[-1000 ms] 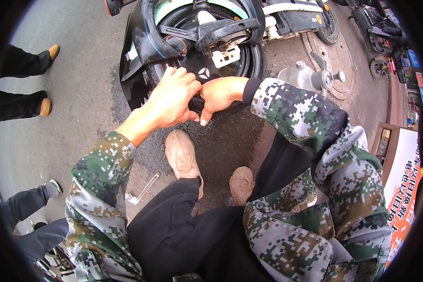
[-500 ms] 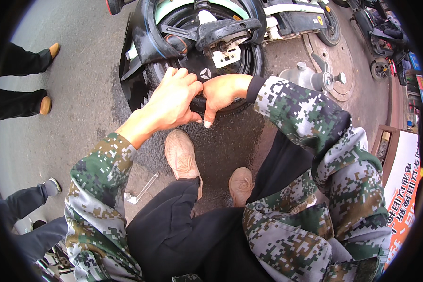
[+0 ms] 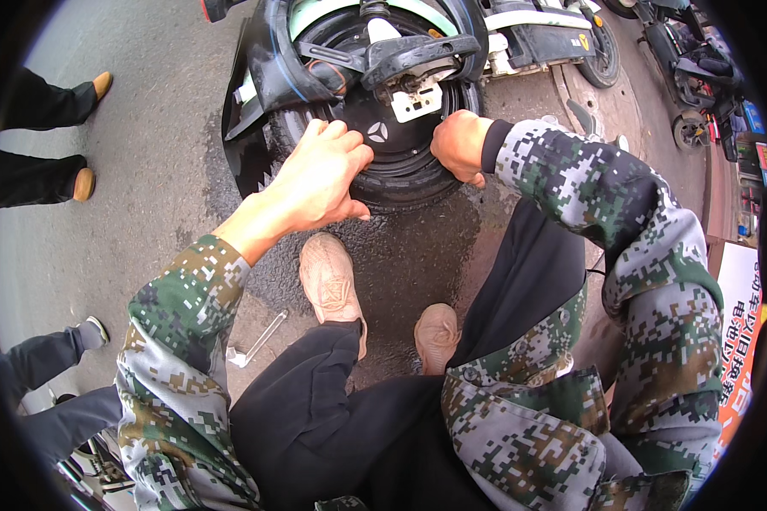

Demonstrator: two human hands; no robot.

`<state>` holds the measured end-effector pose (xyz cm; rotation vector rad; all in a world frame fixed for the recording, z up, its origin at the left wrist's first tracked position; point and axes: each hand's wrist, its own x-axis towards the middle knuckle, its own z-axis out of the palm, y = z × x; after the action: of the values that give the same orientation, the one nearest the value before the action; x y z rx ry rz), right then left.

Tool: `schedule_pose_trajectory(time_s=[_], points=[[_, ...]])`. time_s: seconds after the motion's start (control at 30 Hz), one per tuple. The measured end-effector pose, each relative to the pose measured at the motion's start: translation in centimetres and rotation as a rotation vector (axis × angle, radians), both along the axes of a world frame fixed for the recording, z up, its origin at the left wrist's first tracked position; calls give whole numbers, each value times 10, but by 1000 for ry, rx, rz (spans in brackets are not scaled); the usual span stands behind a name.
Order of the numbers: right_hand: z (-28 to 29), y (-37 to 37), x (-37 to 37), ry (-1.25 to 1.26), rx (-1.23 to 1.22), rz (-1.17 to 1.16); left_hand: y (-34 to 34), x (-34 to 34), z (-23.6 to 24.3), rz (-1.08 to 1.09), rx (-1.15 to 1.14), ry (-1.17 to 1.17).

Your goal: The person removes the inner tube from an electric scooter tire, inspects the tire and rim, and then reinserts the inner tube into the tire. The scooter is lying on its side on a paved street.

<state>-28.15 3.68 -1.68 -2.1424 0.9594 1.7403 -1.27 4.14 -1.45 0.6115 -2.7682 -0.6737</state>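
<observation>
A black tire sits around a dark wheel, on a scooter lying on its side before me. My left hand is closed over the tire's near left edge, fingers curled inward and thumb pointing right. Around the tire's right edge, my right hand is closed too, its fingertips partly hidden. A black inner tube with a blue line hangs looped over the wheel's upper part. Above the hub, the dark fork and a white bracket stick out.
A wrench lies on the ground left of my legs. People's legs stand at the left. The scooter's white and black body extends to the far right, and a printed sign leans at the right. Wet asphalt lies under the wheel.
My right hand has moved from beside my left hand to the right side of the tire. My left hand has stayed nearly in place.
</observation>
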Motion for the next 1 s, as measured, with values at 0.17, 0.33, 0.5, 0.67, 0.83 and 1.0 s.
schedule_pose_trajectory(time_s=[0.17, 0.33, 0.5, 0.67, 0.83, 1.0], points=[[11, -3, 12, -180, 92, -188, 1, -1, -1, 4, -9, 9], [20, -7, 54, -447, 264, -468, 0, -1, 1, 2, 3, -15], [22, -4, 62, -636, 222, -817, -1, -2, 4, 10, 24, -33], [24, 12, 52, -615, 137, -731, -5, -3, -2, 18, 4, -107], [16, 23, 43, -580, 43, -580, 23, -25, -21, 121, -89, -110], [7, 22, 18, -404, -11, -433, 34, -48, -27, 49, -77, -149]])
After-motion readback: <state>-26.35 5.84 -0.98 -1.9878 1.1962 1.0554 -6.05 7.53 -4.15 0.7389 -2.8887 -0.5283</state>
